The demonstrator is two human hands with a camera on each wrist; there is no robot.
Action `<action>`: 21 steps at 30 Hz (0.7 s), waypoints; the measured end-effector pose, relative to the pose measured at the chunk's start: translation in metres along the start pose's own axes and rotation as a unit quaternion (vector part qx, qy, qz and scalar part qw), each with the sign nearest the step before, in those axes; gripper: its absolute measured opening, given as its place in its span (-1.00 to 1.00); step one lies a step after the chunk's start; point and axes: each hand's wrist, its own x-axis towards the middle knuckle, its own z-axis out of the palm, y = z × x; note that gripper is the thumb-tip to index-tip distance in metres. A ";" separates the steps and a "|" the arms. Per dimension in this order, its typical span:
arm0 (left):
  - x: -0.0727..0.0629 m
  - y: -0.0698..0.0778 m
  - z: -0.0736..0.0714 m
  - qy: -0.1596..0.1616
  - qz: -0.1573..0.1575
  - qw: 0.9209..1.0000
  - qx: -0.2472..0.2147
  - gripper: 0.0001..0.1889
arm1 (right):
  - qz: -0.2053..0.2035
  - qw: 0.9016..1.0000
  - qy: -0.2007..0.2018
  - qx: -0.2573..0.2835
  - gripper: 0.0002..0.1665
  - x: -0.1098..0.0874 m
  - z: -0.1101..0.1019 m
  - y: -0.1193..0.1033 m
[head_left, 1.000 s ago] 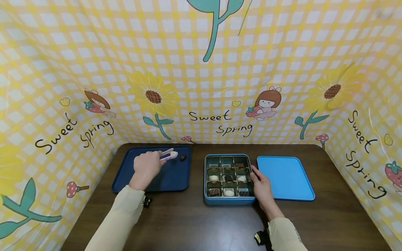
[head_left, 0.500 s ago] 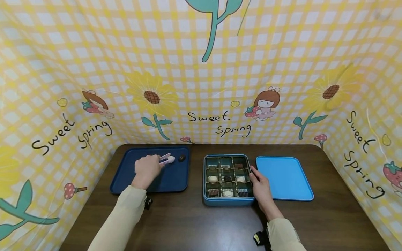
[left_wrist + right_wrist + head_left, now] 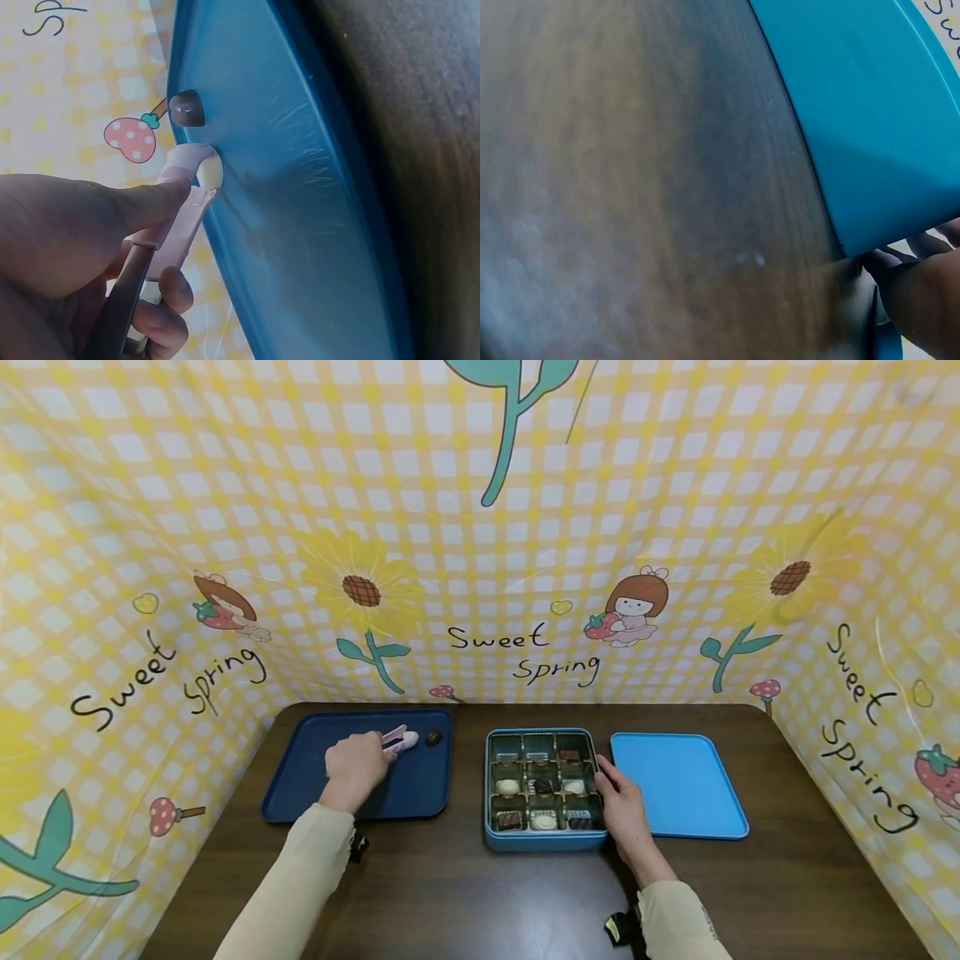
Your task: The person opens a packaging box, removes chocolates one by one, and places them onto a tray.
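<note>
My left hand [image 3: 357, 768] grips a pair of tongs [image 3: 166, 232] with dark handles and pale pink tips over the dark blue tray [image 3: 315, 785]. In the left wrist view a cream-white chocolate [image 3: 211, 171] lies between the tong tips; whether they squeeze it is hard to tell. Beside it on the tray sits a dark brown chocolate [image 3: 433, 738]. My right hand [image 3: 626, 806] rests against the right side of a blue box [image 3: 546, 841], its thumb and fingertips at the rim. Clear compartments inside hold several dark and white chocolates; others show no piece.
To the right of the box lies a bright blue lid [image 3: 678, 785], flat on the brown wooden table [image 3: 465, 902]. A yellow checked cloth [image 3: 480, 552] closes off the back and both sides.
The tongs in my left hand have come down slightly toward the tray, with their tips drawn closer together. My right hand and the box stay in place.
</note>
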 end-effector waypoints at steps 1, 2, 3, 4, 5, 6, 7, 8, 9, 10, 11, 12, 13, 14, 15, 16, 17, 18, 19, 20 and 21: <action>-0.001 -0.001 0.000 -0.001 0.000 1.000 -0.001 -0.59 | 0.000 1.000 0.000 -0.001 -0.41 0.000 0.000 0.000; -0.001 -0.001 -0.001 0.000 0.000 1.000 -0.001 -0.58 | 0.000 1.000 0.000 -0.002 -0.41 0.000 0.000 0.000; -0.002 -0.002 -0.002 0.000 0.000 1.000 -0.002 -0.58 | 0.000 1.000 -0.001 -0.002 -0.41 0.000 0.000 0.000; -0.003 -0.002 -0.002 0.002 0.000 1.000 -0.002 -0.57 | 0.000 1.000 0.000 -0.004 -0.41 0.000 0.000 0.000; -0.004 -0.003 -0.003 0.004 0.000 1.000 -0.002 -0.57 | 0.000 1.000 -0.001 -0.003 -0.41 0.000 0.000 0.000; -0.005 -0.003 -0.004 0.007 0.001 1.000 -0.002 -0.57 | 0.000 1.000 -0.001 -0.003 -0.41 0.000 0.000 0.000; -0.005 -0.003 -0.006 0.010 0.001 1.000 -0.003 -0.58 | 0.000 1.000 -0.001 -0.003 -0.41 0.000 0.000 -0.001; -0.006 -0.003 -0.008 0.015 0.001 1.000 -0.003 -0.58 | 0.001 1.000 -0.002 -0.003 -0.41 -0.001 0.000 -0.001; -0.007 -0.003 -0.010 0.021 0.002 1.000 -0.004 -0.58 | 0.001 1.000 -0.003 -0.001 -0.41 -0.001 0.000 -0.001; -0.009 -0.003 -0.012 0.027 0.004 1.000 -0.005 -0.58 | 0.000 1.000 -0.003 -0.001 -0.41 0.000 0.000 -0.001; -0.010 -0.002 -0.014 0.032 0.006 0.999 -0.005 -0.57 | -0.001 1.000 -0.003 -0.001 -0.41 0.000 0.001 -0.001; -0.010 -0.001 -0.016 0.036 0.007 0.999 -0.005 -0.56 | -0.001 1.000 -0.003 0.000 -0.41 0.000 0.001 0.000; -0.011 0.001 -0.019 0.042 0.010 0.999 -0.004 -0.55 | -0.001 1.000 -0.003 0.000 -0.41 -0.001 0.000 0.000; -0.012 0.002 -0.021 0.047 0.013 0.999 -0.003 -0.54 | -0.001 1.000 -0.003 -0.001 -0.41 -0.001 0.000 0.000; -0.013 0.004 -0.024 0.052 0.017 0.998 -0.002 -0.52 | -0.001 1.000 -0.003 -0.001 -0.41 0.000 0.000 0.000; -0.014 0.007 -0.026 0.054 0.022 0.998 0.001 -0.51 | -0.001 1.000 -0.003 -0.002 -0.41 -0.001 0.000 0.000; -0.014 0.009 -0.028 0.056 0.029 0.998 0.006 -0.50 | 0.000 1.000 -0.003 -0.002 -0.41 -0.001 0.000 -0.001; -0.015 0.012 -0.030 0.059 0.040 0.997 0.009 -0.50 | 0.001 1.000 -0.003 -0.002 -0.40 -0.001 0.000 -0.001; -0.016 0.014 -0.032 0.061 0.052 0.997 0.011 -0.51 | 0.002 1.000 -0.003 -0.002 -0.41 -0.001 0.000 -0.002; -0.017 0.018 -0.035 0.061 0.065 0.996 0.014 -0.51 | 0.002 1.000 -0.003 -0.003 -0.40 -0.001 0.000 -0.002; -0.019 0.021 -0.037 0.062 0.079 0.995 0.014 -0.51 | 0.002 1.000 -0.003 -0.002 -0.40 -0.001 0.000 -0.002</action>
